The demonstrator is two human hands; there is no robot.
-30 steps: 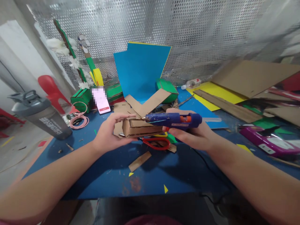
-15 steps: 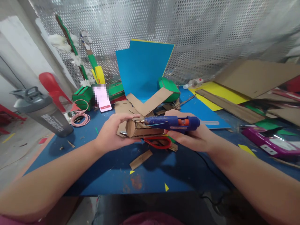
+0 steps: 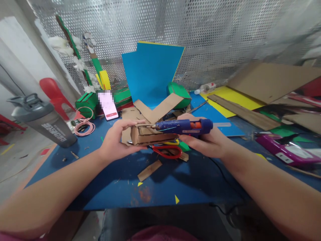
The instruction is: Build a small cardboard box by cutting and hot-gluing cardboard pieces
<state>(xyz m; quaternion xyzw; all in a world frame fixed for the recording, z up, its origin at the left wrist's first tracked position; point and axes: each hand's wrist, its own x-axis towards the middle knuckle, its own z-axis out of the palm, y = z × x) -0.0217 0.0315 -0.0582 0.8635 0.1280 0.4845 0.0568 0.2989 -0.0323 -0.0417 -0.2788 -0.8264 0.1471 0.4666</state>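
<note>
My left hand [image 3: 115, 138] grips the left end of a small brown cardboard box [image 3: 146, 138], thumb below and fingers over its top edge. My right hand [image 3: 207, 139] is wrapped round a blue hot glue gun [image 3: 184, 127] with an orange part inside and a clear glue stick [image 3: 222, 125] out of its back. The gun points left, its metal nozzle at the box's upper side; whether it touches the cardboard I cannot tell. Below the box lie scissors with a red handle [image 3: 167, 152]. A loose cardboard strip [image 3: 149, 170] is nearer to me.
A grey shaker bottle [image 3: 47, 120], a pink coiled cable [image 3: 84, 128] and a phone [image 3: 107, 105] stand or lie at left. Blue card [image 3: 152, 73] leans at the back, beside a green box [image 3: 178, 95]. A purple device [image 3: 283, 149] and cardboard sheets [image 3: 273, 82] fill the right.
The box has tipped slightly and moved a little left with my left hand. The glue gun's nozzle stays over its top, now slightly farther from the box's left end.
</note>
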